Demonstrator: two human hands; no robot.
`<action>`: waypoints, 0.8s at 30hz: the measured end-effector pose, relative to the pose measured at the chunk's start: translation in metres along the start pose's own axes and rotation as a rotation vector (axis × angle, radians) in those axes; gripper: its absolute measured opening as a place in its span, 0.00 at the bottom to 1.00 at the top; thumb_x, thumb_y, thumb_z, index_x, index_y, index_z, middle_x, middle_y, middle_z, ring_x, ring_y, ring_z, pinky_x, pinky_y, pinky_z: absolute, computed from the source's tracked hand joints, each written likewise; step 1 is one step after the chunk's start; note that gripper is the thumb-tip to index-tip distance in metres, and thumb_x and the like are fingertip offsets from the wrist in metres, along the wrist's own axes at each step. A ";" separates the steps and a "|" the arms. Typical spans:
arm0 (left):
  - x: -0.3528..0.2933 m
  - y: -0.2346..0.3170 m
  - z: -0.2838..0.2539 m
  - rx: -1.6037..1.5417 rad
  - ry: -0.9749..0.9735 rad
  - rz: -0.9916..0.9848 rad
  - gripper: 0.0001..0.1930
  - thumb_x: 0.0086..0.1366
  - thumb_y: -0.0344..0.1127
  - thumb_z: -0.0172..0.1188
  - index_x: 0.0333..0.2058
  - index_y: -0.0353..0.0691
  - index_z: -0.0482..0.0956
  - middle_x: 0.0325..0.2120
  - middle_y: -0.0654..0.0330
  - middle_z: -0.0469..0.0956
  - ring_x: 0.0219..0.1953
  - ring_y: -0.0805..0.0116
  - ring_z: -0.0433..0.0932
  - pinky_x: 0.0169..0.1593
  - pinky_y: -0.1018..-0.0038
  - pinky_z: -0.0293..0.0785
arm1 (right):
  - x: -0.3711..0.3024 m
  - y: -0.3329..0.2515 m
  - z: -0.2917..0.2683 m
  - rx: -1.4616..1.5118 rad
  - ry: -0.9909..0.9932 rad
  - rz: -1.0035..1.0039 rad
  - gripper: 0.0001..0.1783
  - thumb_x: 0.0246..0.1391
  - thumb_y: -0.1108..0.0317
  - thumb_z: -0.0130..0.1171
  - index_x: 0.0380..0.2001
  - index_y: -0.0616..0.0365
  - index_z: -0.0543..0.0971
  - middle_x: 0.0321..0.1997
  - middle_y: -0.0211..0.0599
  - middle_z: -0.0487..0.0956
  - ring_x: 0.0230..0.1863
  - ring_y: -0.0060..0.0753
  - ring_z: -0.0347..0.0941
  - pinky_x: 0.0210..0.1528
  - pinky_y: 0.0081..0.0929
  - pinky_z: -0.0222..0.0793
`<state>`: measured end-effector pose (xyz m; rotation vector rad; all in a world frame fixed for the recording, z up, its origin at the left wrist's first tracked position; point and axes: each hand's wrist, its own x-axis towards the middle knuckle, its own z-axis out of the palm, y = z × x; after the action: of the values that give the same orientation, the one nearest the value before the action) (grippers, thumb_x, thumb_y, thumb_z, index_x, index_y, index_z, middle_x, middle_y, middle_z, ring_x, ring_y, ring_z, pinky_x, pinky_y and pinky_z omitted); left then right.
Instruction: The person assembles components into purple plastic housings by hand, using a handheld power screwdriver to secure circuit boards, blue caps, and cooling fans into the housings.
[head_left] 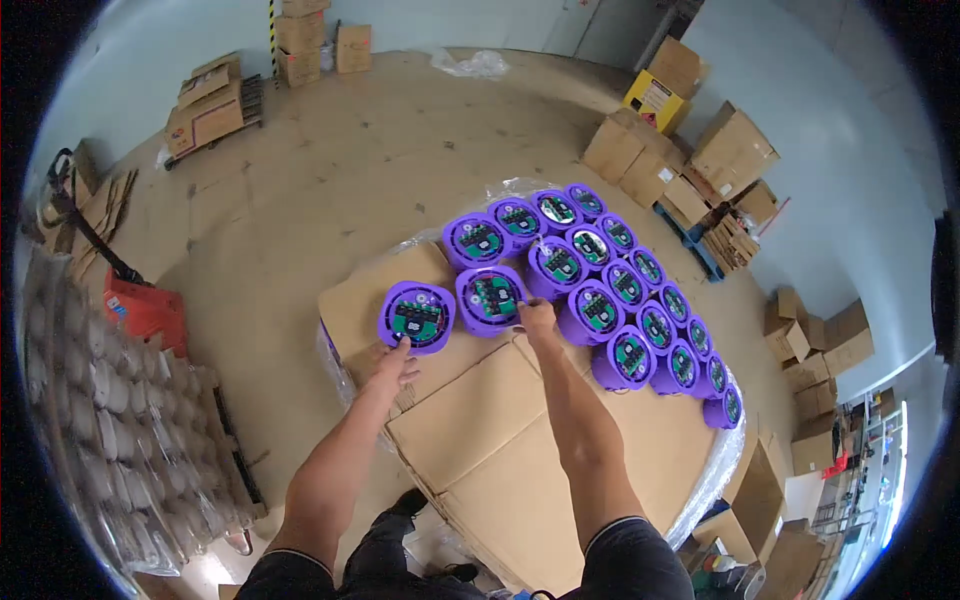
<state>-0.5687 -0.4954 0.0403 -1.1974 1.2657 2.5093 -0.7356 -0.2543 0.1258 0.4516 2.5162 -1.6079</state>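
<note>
My left hand (393, 368) is at the near edge of a round purple plastic housing (390, 318) with a green circuit board inside. One finger touches its rim, and the other fingers are spread apart beside it. My right hand (538, 317) grips the right rim of another such purple housing (472, 320), its fingers partly hidden from view. Both housings stand upright on the brown cardboard (470, 420). To the right and behind them, several more purple housings (628, 358) stand close together in rows, boards facing up.
Clear plastic wrap (715, 480) hangs along the cardboard-topped stack's edge. At left are an orange pallet jack (145, 312) and a wrapped load of white parts (110, 390). Cardboard boxes (735, 150) stand along the right wall, some by a blue pallet (692, 240).
</note>
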 end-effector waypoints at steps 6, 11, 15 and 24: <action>0.006 0.000 -0.020 0.012 -0.197 -0.005 0.20 0.57 0.43 0.56 0.45 0.39 0.65 0.43 0.54 0.67 0.44 0.56 0.70 0.40 0.56 0.75 | -0.052 0.011 0.004 -0.334 0.258 -0.397 0.14 0.38 0.62 0.62 0.25 0.59 0.73 0.26 0.47 0.76 0.28 0.48 0.73 0.33 0.38 0.68; -0.025 0.023 -0.023 0.091 -0.467 0.218 0.21 0.59 0.43 0.52 0.47 0.38 0.66 0.42 0.56 0.69 0.42 0.58 0.71 0.49 0.61 0.68 | -0.180 0.074 -0.117 -0.096 0.294 -0.243 0.15 0.41 0.60 0.60 0.24 0.63 0.75 0.23 0.46 0.77 0.26 0.35 0.74 0.30 0.32 0.70; -0.140 0.032 0.078 0.373 -0.407 0.156 0.22 0.62 0.44 0.43 0.50 0.34 0.64 0.46 0.52 0.68 0.48 0.60 0.68 0.54 0.68 0.62 | -0.358 0.203 -0.272 0.460 0.578 0.219 0.15 0.42 0.59 0.61 0.26 0.61 0.75 0.23 0.41 0.77 0.25 0.28 0.74 0.29 0.29 0.70; -0.225 -0.169 0.266 1.210 -1.483 0.444 0.22 0.62 0.38 0.44 0.53 0.35 0.60 0.52 0.53 0.63 0.52 0.61 0.64 0.55 0.68 0.59 | -0.845 0.412 -0.407 0.375 2.010 0.785 0.09 0.45 0.70 0.59 0.22 0.64 0.72 0.20 0.36 0.72 0.20 0.25 0.69 0.20 0.26 0.70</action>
<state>-0.5085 -0.1388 0.1772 1.0403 1.8217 1.3008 0.2173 0.1182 0.1626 3.7723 1.4686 -1.1127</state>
